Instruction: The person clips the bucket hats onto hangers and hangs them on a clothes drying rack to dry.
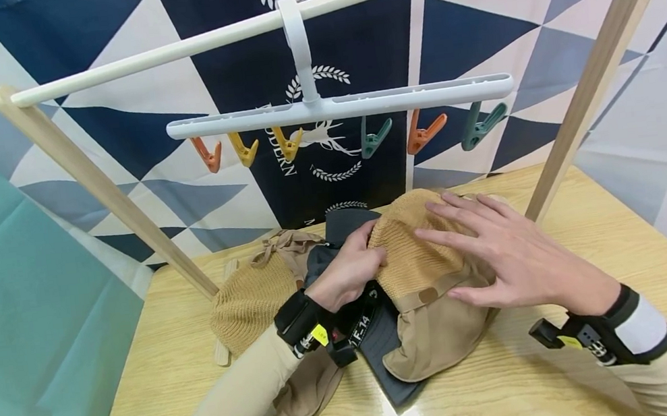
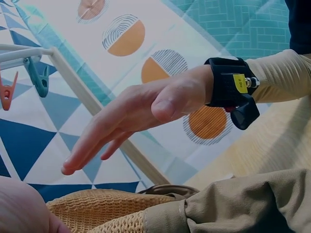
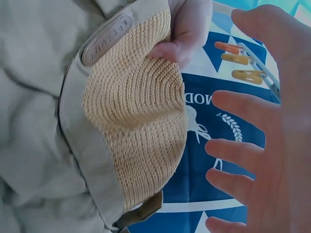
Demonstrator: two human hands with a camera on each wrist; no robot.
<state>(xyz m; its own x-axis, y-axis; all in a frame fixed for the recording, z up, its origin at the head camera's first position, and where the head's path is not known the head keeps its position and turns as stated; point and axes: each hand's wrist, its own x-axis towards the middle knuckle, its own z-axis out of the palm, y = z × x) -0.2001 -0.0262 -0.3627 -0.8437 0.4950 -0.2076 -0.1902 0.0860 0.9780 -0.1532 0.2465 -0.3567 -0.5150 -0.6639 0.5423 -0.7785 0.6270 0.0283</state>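
Note:
My left hand pinches the left side of the woven crown of a tan sun hat. The hat's beige cloth brim and a small brown label hang below the crown. Fingers spread, my right hand is at the hat's right side; in the right wrist view a gap shows between it and the weave. Beneath the held hat lie dark caps, one with white lettering. A second tan woven hat with a cloth bow rests to their left, partly behind my left forearm.
Above the hats, a white hanger with several coloured clips hangs from a white rod. Wooden posts hold the rod at either side. The wooden table meets a patterned backdrop behind.

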